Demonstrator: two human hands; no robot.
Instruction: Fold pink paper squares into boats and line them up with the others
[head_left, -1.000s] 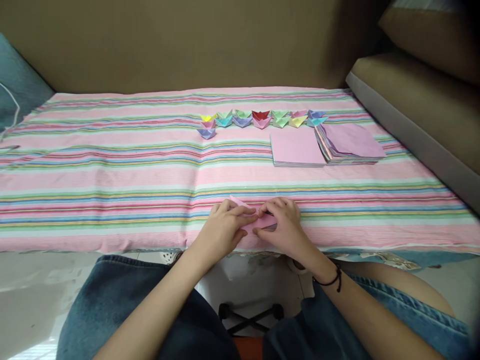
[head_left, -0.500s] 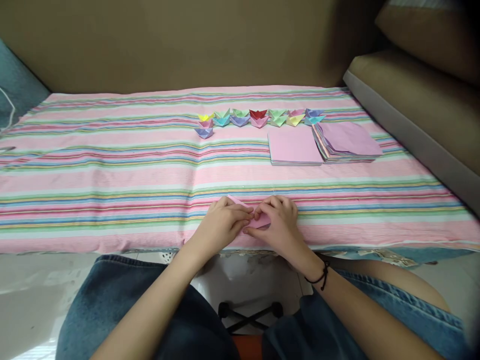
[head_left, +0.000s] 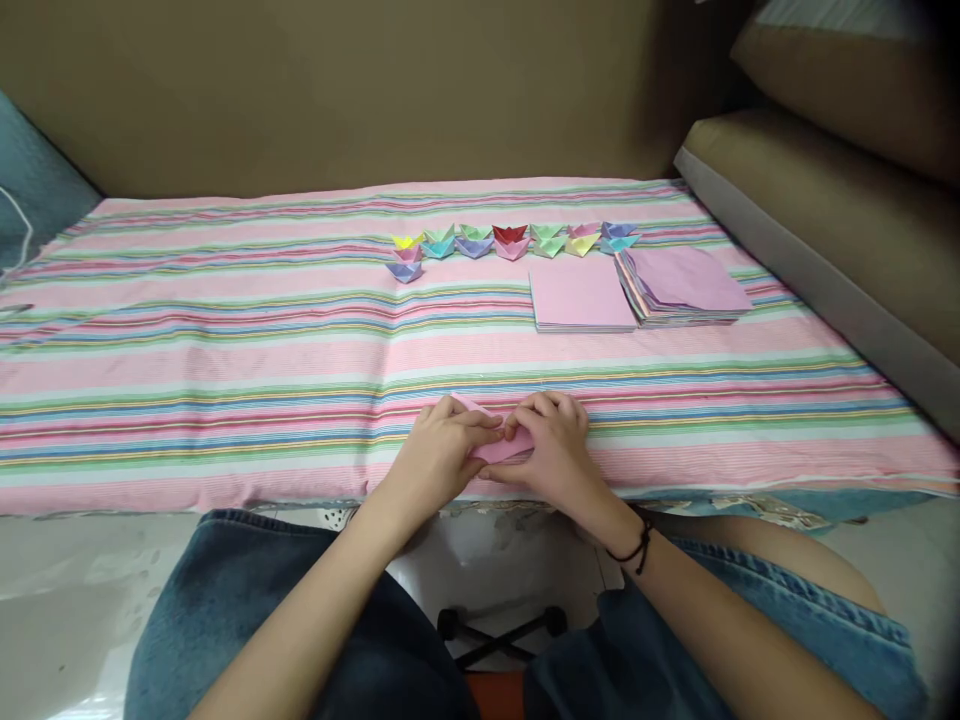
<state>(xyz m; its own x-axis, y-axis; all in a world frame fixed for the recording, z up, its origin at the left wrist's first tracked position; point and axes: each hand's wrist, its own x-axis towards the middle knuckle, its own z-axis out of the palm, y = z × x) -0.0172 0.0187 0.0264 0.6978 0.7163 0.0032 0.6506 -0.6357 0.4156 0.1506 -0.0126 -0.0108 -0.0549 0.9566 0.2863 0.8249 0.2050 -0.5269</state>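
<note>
A folded piece of pink origami paper (head_left: 504,447) lies at the front of the striped cloth, between my two hands. My left hand (head_left: 450,440) closes on its left side, fingers laid across the top. From the right, my right hand (head_left: 546,440) grips the paper with curled fingers on top and the thumb along the near edge. Both hands cover much of the paper, so its full shape is hidden. Farther back stand several small folded paper boats, among them a red boat (head_left: 510,235), a yellow boat (head_left: 407,242) and a purple boat (head_left: 405,271).
A thin stack of pink paper squares (head_left: 581,295) sits beside a thicker, looser stack (head_left: 690,280) at centre right. The striped cloth (head_left: 187,355) covers the surface. Brown cushions (head_left: 817,200) border it on the right, and a brown backrest (head_left: 337,90) rises behind.
My right thumb has slid slightly left along the paper's near edge, showing more of the pink paper. The view has shifted a little; the boats and stacks stay in place.
</note>
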